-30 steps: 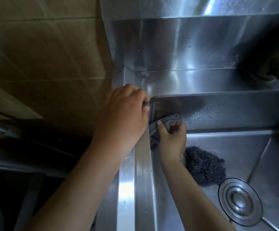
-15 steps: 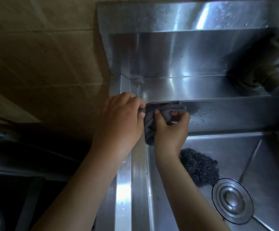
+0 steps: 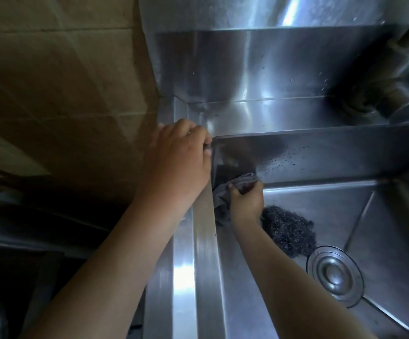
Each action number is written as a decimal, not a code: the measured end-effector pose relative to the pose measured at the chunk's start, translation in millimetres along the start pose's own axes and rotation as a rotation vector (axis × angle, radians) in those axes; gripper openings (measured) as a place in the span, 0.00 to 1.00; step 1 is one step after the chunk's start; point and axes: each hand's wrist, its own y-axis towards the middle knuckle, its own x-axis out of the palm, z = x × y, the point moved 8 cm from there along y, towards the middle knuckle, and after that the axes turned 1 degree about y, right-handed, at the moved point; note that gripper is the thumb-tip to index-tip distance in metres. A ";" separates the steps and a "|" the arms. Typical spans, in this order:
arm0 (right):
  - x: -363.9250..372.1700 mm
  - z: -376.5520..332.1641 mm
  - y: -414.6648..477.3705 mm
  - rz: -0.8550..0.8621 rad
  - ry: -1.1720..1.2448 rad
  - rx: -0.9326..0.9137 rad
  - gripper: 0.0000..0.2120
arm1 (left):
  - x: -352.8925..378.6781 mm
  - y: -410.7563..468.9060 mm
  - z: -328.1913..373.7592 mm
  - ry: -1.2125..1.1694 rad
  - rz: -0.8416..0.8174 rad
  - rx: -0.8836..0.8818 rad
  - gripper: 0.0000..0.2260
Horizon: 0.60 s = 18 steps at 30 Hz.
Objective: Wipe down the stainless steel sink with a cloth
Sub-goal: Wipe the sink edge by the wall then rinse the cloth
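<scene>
**Asker:** What can you not see well from up there?

**Me:** Quite much. My right hand [image 3: 246, 204] is low in the left back corner of the sink [image 3: 203, 253] and covers most of the cloth [image 3: 220, 209]. Only a folded edge above my knuckles and a hanging part beside my wrist show. The fingertips of my left hand [image 3: 176, 162] are mostly hidden too, because they bend down over the corner of the rim. The tap [image 3: 391, 99] is cut off by the right edge, so I see only its round base and a piece of pipe. Left of the sink, lower down, all is dark and I cannot tell what stands there.

**Asker:** And what do your hands do?

**Me:** The right one grips the cloth, bunched in its curled fingers. It presses the cloth into the corner where the left wall meets the back wall, close to the floor. The left one holds the rim at the corner, palm down.

**Asker:** What are the things made of?

**Me:** The sink is brushed steel, with straight walls and sharp folds. Creases in its floor run toward the round drain [image 3: 334, 275], which has ringed ridges. The back wall carries small dark specks. The cloth is grey, soft and wrinkled. Just beside my right wrist lies a dark steel-wool pad [image 3: 289, 233], coarse and tangled, between my hand and the drain. The wall [image 3: 64, 81] at the left has beige tiles.
</scene>
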 end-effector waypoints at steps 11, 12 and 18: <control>-81.6 -27.4 -35.7 0.017 0.158 -0.068 0.14 | -5.6 -6.5 13.5 0.084 -0.056 0.031 0.08; -90.2 -33.6 -36.2 0.022 0.173 -0.084 0.14 | -6.9 -7.7 15.9 0.080 -0.062 0.036 0.08; -122.2 -63.8 -23.3 0.038 0.271 -0.146 0.14 | -1.7 -19.1 45.8 -0.110 -0.051 -0.090 0.08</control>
